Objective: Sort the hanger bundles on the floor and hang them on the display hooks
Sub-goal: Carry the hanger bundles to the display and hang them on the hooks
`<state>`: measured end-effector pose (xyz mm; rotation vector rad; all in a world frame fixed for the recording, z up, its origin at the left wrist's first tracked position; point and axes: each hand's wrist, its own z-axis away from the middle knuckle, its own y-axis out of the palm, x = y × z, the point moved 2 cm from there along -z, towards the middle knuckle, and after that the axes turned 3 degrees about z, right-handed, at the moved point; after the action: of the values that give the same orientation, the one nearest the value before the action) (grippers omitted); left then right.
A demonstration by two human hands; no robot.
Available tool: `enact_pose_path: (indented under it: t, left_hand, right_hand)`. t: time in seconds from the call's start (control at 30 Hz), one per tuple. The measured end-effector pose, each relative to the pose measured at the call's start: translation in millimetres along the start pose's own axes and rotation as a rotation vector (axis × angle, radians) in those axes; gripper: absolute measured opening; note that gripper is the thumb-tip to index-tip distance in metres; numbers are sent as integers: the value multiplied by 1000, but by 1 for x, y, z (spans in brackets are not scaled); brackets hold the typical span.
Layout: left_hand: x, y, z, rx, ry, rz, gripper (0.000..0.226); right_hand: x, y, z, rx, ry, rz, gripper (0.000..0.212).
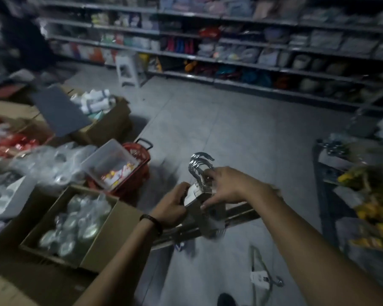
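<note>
A bundle of hangers with chrome hooks (205,191) is gripped at lower centre of the frame by the left hand (171,206) and right hand (226,186), above the grey tiled floor (241,129).

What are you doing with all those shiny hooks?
A person stands in a dim shop aisle and holds a bundle of hangers with both hands. The left hand grips its lower end and the right hand holds it just under the metal hooks. Another hanger bundle lies on the floor near the person's feet. Open cardboard boxes of goods stand to the left. Nothing is hung up yet.
</note>
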<state>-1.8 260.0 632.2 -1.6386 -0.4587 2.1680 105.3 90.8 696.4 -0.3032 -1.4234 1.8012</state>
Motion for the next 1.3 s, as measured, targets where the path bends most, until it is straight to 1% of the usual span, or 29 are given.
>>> enact_pose_path:
  t: [0.1, 0.13, 0.17, 0.2, 0.23, 0.3, 0.33, 0.37, 0.4, 0.43, 0.5, 0.53, 0.57, 0.6, 0.67, 0.7, 0.73, 0.8, 0.87, 0.9, 0.93, 0.97, 1.0, 1.03, 1.07, 1.1, 1.13, 1.2, 1.3]
  left_hand:
    - [-51, -2, -20, 82, 97, -274, 37]
    - [-69, 1, -24, 57, 119, -415, 39]
    - [-87, 6, -26, -23, 140, -560, 43]
    - [-105, 13, -22, -144, 183, -634, 48]
    - [-120, 23, -14, -273, 245, -621, 53]
    - [-140, 52, 11, -540, 377, -389, 63]
    - [-140, 73, 21, -626, 419, -241, 65]
    - [-141, 93, 31, -640, 396, -89, 68]
    - [-141, 112, 35, -569, 314, 77, 73]
    - [-146, 130, 35, -429, 214, 265, 79]
    - [-167, 159, 29, -69, 60, 635, 86]
    - [-182, 170, 27, 104, 27, 776, 90]
    - [-200, 180, 26, 241, 10, 859, 93]
    - [-219, 191, 28, 326, 20, 915, 89]
    - [-254, 215, 38, 361, 59, 979, 60]
    - [-269, 227, 46, 354, 57, 981, 44]
    - [-285, 244, 55, 352, 59, 959, 35]
    - [-302, 269, 67, 384, 95, 915, 26]
    - [-321, 302, 82, 431, 152, 886, 24]
    - [-330, 319, 89, 450, 177, 854, 25]
    - [-339, 336, 96, 479, 202, 825, 24]
    - [-347, 354, 103, 502, 238, 794, 24]
    - [-357, 371, 110, 529, 273, 770, 26]
    - [-364, 388, 118, 557, 293, 746, 35]
    - [-371, 405, 126, 592, 304, 716, 47]
    - [-378, 423, 135, 632, 310, 693, 58]
    - [-385, 439, 145, 682, 323, 677, 64]
    - [-397, 469, 165, 798, 360, 639, 67]
    - [-421, 500, 193, 941, 449, 599, 59]
  right_hand:
    - [-18, -6, 52, -165, 210, -171, 102]
    - [-24, -4, 74, -253, 299, -244, 98]
    - [-31, -1, 97, -355, 391, -337, 90]
    - [-35, 3, 122, -460, 475, -443, 81]
    - [-39, 6, 145, -563, 546, -554, 73]
    - [-45, 14, 186, -763, 636, -775, 56]
    - [-47, 17, 204, -859, 666, -867, 48]
    - [-48, 19, 221, -952, 684, -950, 45]
    - [-50, 21, 236, -1041, 702, -1030, 44]
    - [-51, 22, 250, -1122, 709, -1106, 43]
    - [-51, 24, 276, -1241, 694, -1238, 34]
    - [-50, 24, 288, -1282, 698, -1287, 30]
    - [-48, 24, 302, -1314, 715, -1333, 28]
    - [-47, 26, 315, -1345, 747, -1372, 28]
    - [-47, 32, 341, -1407, 825, -1400, 29]
    - [-48, 36, 355, -1419, 849, -1379, 33]
    - [-52, 38, 374, -1395, 871, -1322, 37]
    - [-52, 40, 407, -1188, 975, -1147, 43]
    - [-57, 46, 457, -942, 1077, -949, 36]
    - [-61, 47, 484, -869, 1118, -809, 35]
    - [-65, 45, 509, -835, 1170, -632, 40]
    - [-68, 41, 534, -839, 1247, -456, 47]
    - [-73, 35, 558, -905, 1325, -325, 51]
    - [-80, 31, 580, -1008, 1374, -241, 49]
    - [-87, 28, 598, -1126, 1386, -198, 41]
    - [-95, 27, 613, -1204, 1369, -175, 36]
    - [-105, 27, 625, -1233, 1342, -176, 34]
    - [-123, 32, 648, -1223, 1308, -202, 34]
    - [-134, 40, 689, -1216, 1415, -105, 35]
